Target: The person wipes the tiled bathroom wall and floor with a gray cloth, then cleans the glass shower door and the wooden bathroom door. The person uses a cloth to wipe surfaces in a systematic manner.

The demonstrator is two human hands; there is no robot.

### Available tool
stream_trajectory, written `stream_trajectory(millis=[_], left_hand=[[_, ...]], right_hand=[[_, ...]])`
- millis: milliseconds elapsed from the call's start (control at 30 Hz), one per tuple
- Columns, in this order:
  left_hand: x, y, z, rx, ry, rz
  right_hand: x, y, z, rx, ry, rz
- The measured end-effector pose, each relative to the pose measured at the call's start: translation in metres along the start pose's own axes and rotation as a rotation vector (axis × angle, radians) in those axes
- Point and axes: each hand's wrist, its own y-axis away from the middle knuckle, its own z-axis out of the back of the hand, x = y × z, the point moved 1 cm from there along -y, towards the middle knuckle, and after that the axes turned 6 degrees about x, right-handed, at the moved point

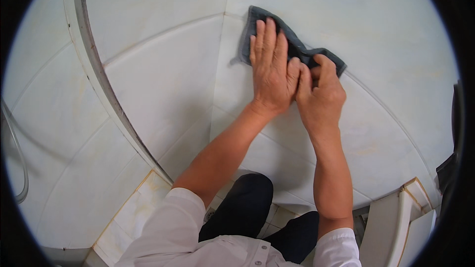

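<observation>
A dark grey cloth (293,42) lies spread against the white tiled wall (376,34), just right of a corner. My left hand (271,71) presses flat on its left part, fingers stretched out and pointing up. Beside it, my right hand (322,91) has curled fingers gripping the cloth's lower right part, which is bunched into folds. The thumbs of both hands are close together, near the cloth's lower edge. Part of the cloth is hidden beneath my fingers.
A long metal strip (95,54) runs down the left wall. Further left hangs a pale hose (19,153). A floor drain (210,213) shows beside my knee. White ledges (383,230) stand at lower right, below a black object (447,170) at the rim.
</observation>
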Motion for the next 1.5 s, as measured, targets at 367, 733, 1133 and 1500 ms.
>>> stream_trajectory(millis=[367, 733, 1133, 1500], left_hand=[[0.050, 0.096, 0.020, 0.102, -0.243, 0.160], [0.027, 0.237, -0.008, 0.039, -0.319, 0.571], [0.040, 0.226, -0.006, 0.014, -0.267, 0.538], [0.007, 0.310, -0.023, 0.027, -0.215, 0.912]], right_hand=[[0.010, 0.049, -0.049, 0.258, -0.150, -0.057], [-0.004, 0.151, -0.061, 0.548, -0.043, -0.162], [-0.002, 0.160, -0.071, 0.341, -0.115, -0.166], [-0.016, 0.215, -0.068, 0.405, -0.001, -0.103]])
